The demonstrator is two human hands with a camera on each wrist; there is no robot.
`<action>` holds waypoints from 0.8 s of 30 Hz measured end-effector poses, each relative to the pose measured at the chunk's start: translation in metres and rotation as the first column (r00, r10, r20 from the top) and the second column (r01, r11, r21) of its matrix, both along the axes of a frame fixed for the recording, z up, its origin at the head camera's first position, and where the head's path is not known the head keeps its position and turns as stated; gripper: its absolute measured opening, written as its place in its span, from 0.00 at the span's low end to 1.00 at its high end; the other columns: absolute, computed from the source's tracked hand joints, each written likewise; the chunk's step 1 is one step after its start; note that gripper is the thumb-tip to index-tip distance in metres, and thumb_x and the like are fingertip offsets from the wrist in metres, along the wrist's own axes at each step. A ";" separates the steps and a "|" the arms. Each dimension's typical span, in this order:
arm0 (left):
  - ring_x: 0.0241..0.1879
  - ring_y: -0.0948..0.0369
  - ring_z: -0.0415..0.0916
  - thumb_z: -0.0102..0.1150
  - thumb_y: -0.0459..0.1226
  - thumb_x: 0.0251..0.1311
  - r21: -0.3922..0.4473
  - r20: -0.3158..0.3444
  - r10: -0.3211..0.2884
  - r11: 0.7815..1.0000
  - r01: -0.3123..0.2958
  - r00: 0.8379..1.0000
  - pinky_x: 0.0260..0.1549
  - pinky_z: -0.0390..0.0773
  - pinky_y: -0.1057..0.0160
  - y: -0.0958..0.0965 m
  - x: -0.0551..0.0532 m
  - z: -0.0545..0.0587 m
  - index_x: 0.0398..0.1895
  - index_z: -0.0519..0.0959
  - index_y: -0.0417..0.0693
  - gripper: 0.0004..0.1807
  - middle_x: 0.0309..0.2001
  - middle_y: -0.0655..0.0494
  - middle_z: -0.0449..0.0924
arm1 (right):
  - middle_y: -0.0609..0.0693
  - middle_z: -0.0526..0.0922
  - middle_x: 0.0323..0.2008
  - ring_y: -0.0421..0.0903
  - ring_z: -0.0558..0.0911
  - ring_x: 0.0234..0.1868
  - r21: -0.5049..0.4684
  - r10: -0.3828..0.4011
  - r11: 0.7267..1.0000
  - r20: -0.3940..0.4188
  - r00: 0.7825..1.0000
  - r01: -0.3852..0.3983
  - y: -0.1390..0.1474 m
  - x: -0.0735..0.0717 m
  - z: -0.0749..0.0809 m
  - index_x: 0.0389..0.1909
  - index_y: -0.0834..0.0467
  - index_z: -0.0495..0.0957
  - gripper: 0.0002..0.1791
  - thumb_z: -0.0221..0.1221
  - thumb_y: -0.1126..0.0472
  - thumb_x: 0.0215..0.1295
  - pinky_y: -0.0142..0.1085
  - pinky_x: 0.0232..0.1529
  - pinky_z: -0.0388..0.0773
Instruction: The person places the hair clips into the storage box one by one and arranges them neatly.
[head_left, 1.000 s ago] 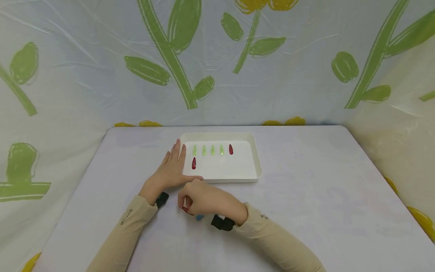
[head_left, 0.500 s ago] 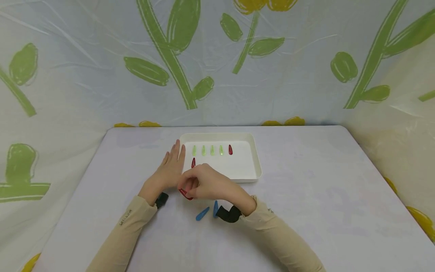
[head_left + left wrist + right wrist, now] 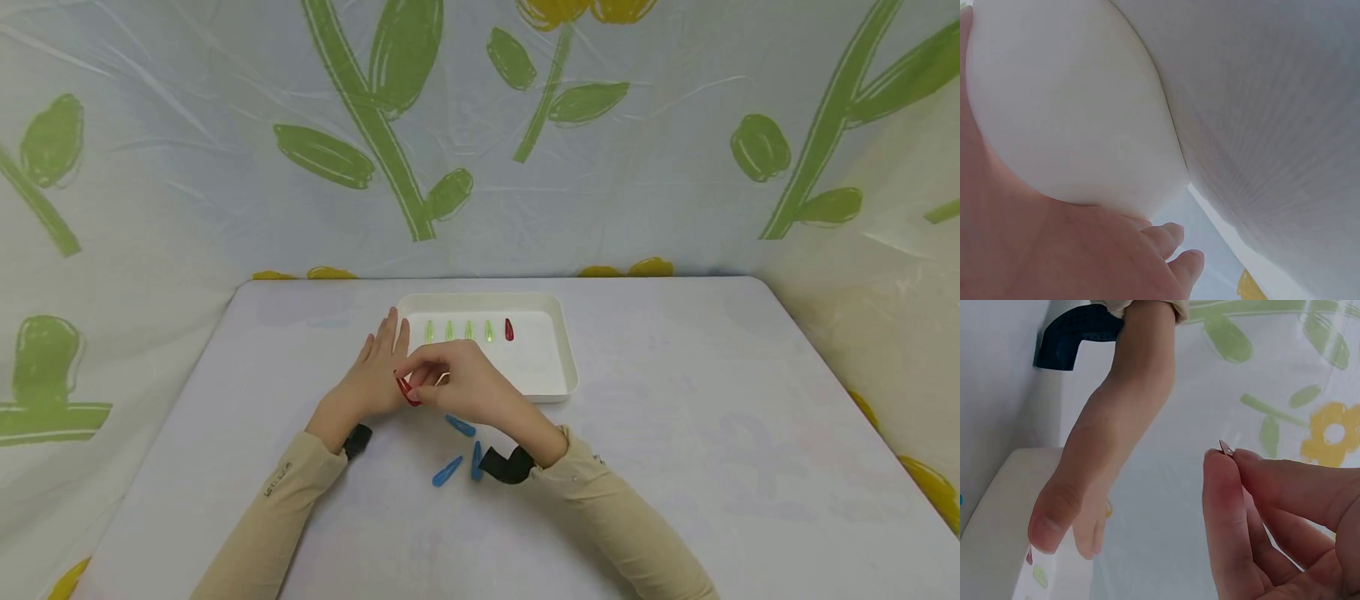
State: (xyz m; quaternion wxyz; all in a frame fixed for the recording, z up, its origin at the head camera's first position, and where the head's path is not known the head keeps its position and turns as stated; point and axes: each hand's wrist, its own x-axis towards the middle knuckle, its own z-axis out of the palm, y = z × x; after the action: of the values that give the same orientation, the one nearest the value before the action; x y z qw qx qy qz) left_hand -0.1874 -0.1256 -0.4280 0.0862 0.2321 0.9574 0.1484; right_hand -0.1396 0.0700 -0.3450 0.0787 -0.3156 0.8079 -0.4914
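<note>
My right hand point(image 3: 468, 385) pinches a red snap hair clip point(image 3: 406, 389) between thumb and index finger, above the front left corner of a white tray point(image 3: 568, 354). The clip's edge shows at the fingertips in the right wrist view, as a thin red clip point(image 3: 1226, 448). My left hand point(image 3: 372, 372) lies against the tray's left side with straight fingers; the left wrist view shows its palm point(image 3: 1079, 250) along the tray wall point(image 3: 1072, 112). A row of several green hair clips point(image 3: 450, 331) ends with a red hair clip point(image 3: 509, 330) in the tray. My right hand hides the tray's front left part.
Three blue hair clips, an upper one point(image 3: 460, 425), a lower left one point(image 3: 447, 472) and one by my right wrist point(image 3: 476, 461), lie on the pale tabletop point(image 3: 675, 417) before the tray. A patterned curtain point(image 3: 637, 183) surrounds the table.
My right hand has risen from the table toward the tray with the red hair clip, uncovering the blue clips and covering a red clip in the tray. My left hand stays in place.
</note>
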 end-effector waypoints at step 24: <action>0.77 0.49 0.22 0.48 0.83 0.39 0.056 0.060 0.078 0.995 -0.081 0.995 0.72 0.37 0.41 0.005 -0.001 -0.001 0.79 0.33 0.38 0.78 0.77 0.44 0.15 | 0.50 0.85 0.29 0.41 0.83 0.31 -0.056 -0.228 0.972 0.036 0.973 0.230 0.010 -0.029 -0.020 0.43 0.61 0.86 0.12 0.65 0.73 0.59 0.30 0.29 0.78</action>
State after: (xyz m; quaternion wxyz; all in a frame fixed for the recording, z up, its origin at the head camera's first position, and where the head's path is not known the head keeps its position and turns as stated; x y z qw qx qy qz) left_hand -0.1885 -0.1211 -0.4287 0.1011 0.1917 0.9583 0.1862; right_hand -0.1689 0.0801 -0.3647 0.0237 -0.2152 0.8226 -0.5259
